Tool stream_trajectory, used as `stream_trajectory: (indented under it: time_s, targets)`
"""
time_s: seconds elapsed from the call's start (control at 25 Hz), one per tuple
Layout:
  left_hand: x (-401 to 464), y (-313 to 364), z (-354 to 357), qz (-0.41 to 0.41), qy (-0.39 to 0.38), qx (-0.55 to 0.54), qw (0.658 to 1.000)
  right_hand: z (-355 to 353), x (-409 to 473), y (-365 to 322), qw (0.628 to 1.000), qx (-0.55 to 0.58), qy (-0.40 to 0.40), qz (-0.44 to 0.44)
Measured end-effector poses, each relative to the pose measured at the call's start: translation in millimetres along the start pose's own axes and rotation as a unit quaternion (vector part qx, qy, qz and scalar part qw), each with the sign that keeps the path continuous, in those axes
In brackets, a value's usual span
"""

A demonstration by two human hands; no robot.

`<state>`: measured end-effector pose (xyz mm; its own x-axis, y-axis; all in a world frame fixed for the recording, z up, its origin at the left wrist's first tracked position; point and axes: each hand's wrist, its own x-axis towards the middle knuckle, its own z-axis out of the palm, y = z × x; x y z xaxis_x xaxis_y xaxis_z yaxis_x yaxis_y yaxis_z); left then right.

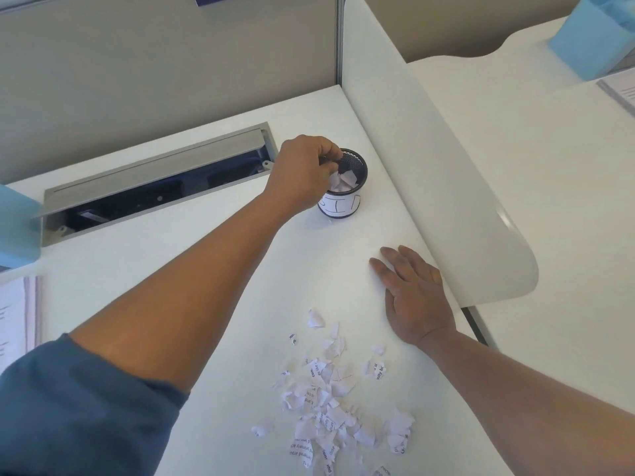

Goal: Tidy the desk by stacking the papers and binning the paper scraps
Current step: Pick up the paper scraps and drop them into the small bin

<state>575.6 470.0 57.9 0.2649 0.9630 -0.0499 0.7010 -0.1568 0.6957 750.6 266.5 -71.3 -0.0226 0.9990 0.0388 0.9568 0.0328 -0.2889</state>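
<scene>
A small black mesh cup (359, 166) with a white paper label serves as the bin; it stands at the back of the white desk (223, 276) and holds white scraps. My left hand (302, 173) reaches over its rim, fingers bunched downward and pinching scraps (335, 180) at the cup's mouth. My right hand (415, 297) lies flat on the desk, fingers straight, holding nothing. A loose pile of torn printed paper scraps (330, 407) lies near the front, just left of my right wrist. A printed sheet (17, 314) lies at the left edge.
An open grey cable tray (154, 180) is set into the desk behind my left arm. A white curved divider (429, 166) runs along the right side. Blue boxes stand at the left edge (13, 228) and far right (594, 39), and another paper (622, 91) lies on the neighbouring desk.
</scene>
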Motion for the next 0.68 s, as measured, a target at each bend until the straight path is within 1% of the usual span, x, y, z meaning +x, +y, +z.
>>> stream_trajectory:
  time_s: [0.2, 0.24, 0.28, 0.32, 0.36, 0.44, 0.52, 0.6, 0.68]
  targets:
    - [-44, -15, 12, 0.064, 0.127, -0.057, 0.988, -1, 1, 0, 1.0, 0.006, -0.005, 0.006]
    - [-58, -21, 18, 0.072, 0.138, -0.059, 0.986, -1, 1, -1, 1.0, 0.006, -0.008, 0.007]
    - [-72, -28, 24, 0.07, 0.133, -0.06, 0.987, -2, 1, -2, 1.0, 0.006, -0.009, 0.008]
    - [-85, -36, 29, 0.056, 0.107, -0.063, 0.991, -2, 1, -2, 1.0, 0.007, -0.011, 0.009]
    - [-99, -45, 33, 0.032, 0.062, -0.067, 0.995, -2, 1, -2, 1.0, 0.009, -0.017, 0.011]
    - [-122, -63, 34, -0.023, -0.07, -0.056, 0.996, -3, 1, -2, 0.999, 0.01, -0.03, 0.017]
    - [-146, -78, 30, -0.056, -0.192, -0.011, 0.98, -4, 2, -2, 0.999, 0.011, -0.038, 0.023]
    - [-171, -85, 27, -0.059, -0.268, 0.043, 0.961, -4, 2, -3, 0.999, 0.015, -0.042, 0.027]
    - [-192, -83, 30, -0.031, -0.309, 0.097, 0.946, -4, 2, -4, 0.998, 0.012, -0.047, 0.029]
